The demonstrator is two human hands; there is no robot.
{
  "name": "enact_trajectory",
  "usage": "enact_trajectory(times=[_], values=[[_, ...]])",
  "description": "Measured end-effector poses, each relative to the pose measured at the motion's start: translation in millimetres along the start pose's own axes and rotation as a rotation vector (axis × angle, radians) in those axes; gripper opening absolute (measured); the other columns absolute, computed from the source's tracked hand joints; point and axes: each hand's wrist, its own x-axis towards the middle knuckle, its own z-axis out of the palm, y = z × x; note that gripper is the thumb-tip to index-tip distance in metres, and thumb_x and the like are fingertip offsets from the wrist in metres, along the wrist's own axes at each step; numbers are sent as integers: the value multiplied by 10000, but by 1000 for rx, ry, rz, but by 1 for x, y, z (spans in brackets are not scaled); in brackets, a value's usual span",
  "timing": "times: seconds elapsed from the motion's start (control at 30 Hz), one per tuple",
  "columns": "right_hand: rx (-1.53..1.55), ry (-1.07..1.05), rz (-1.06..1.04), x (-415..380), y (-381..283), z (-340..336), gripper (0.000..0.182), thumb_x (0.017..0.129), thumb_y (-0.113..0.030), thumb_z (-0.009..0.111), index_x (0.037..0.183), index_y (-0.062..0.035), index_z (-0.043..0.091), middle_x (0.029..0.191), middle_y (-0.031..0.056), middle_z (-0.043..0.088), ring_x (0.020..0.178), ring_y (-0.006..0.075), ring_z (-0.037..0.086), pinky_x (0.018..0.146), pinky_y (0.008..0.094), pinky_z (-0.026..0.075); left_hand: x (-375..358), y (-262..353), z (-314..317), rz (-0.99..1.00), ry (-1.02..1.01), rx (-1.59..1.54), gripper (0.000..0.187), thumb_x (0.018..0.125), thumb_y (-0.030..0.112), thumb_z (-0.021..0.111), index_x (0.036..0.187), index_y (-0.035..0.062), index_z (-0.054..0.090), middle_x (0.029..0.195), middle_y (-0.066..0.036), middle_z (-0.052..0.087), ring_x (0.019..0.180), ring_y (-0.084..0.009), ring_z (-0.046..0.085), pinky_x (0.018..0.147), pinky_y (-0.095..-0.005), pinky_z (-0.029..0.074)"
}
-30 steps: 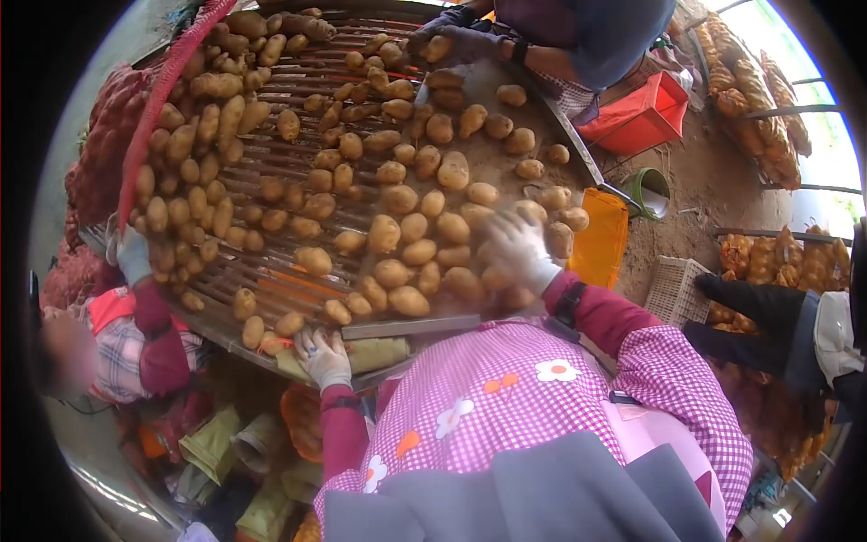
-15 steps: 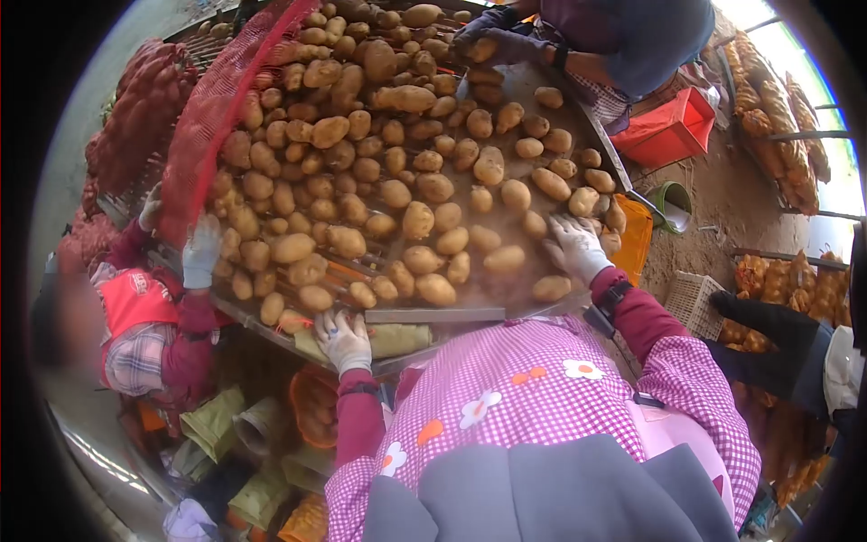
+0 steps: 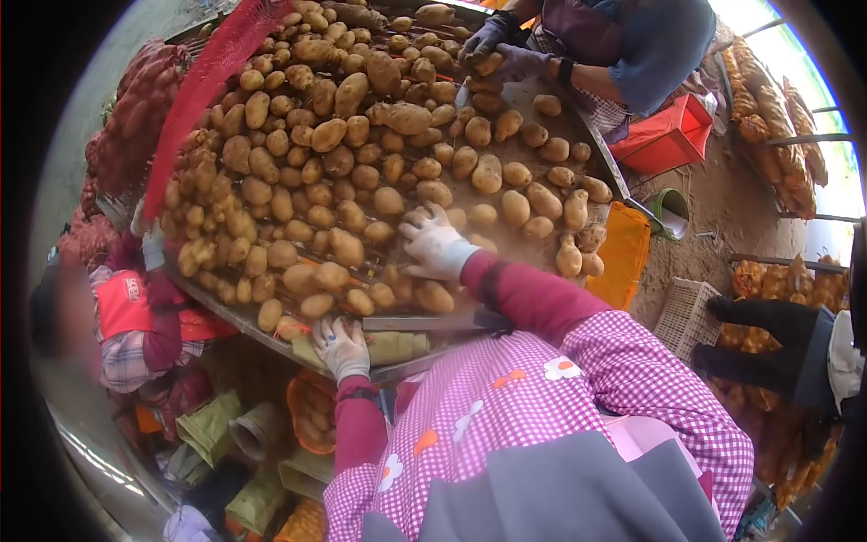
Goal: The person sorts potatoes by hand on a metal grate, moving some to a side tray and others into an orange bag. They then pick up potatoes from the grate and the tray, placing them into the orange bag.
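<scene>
A slatted sorting table (image 3: pixel 506 99) is covered with several brown potatoes (image 3: pixel 334 135). My right hand (image 3: pixel 435 244), in a white glove, reaches across the pile near the front edge with fingers spread over the potatoes and grips none. My left hand (image 3: pixel 342 345), also gloved, rests on the table's front rail (image 3: pixel 397 323) beside a green sack mouth (image 3: pixel 390 346) below the edge.
A person on the left (image 3: pixel 135 307) holds a red net sack (image 3: pixel 203 86) at the table. Another person's gloved hands (image 3: pixel 492 50) work at the far side. Red crate (image 3: pixel 668 135), orange crate (image 3: pixel 623 253), white basket (image 3: pixel 686 307) and filled sacks stand right.
My right hand moved left from the table's right edge to the middle front of the pile. More potatoes have spread across the table. My left hand stayed on the rail.
</scene>
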Motion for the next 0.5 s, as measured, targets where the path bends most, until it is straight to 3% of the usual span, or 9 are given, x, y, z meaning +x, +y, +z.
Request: enact_trajectory(times=[0.1,0.23,0.37,0.43,0.5], values=[[13,-203,87,-25,14,-22,451,823,-525,730,933,-93,799,1296,94,635,1326,316,505,1154,627,314,0,2,-2,-1,3,-1,424,929,423,701,1212,109,685,1469,-119,537,1464,-356,379,1176,-582,314],[-107,43,-118,-95,55,-23,432,787,-508,763,895,-89,771,1235,84,653,1301,307,521,1148,579,338,-1,3,-3,9,28,-9,413,922,424,705,1182,103,694,1450,-117,542,1454,-361,389,1167,-586,323],[-131,-27,210,-139,73,-41,381,783,-462,778,883,-95,766,1157,79,672,1252,311,550,1106,530,373,1,4,-6,8,34,-15,404,921,421,707,1166,100,697,1451,-113,534,1448,-365,396,1164,-589,324],[-138,7,420,-136,88,-39,280,853,-385,749,857,-104,749,1002,92,686,1054,318,629,963,492,430,1,6,-6,-4,24,-15,409,921,419,708,1174,98,694,1457,-112,528,1450,-367,395,1163,-591,324],[-64,296,368,-108,97,-49,218,864,-322,758,862,-105,735,955,104,667,990,320,638,900,479,450,1,7,-5,-21,2,-11,422,921,419,709,1194,97,686,1466,-112,522,1456,-368,388,1161,-596,323]])
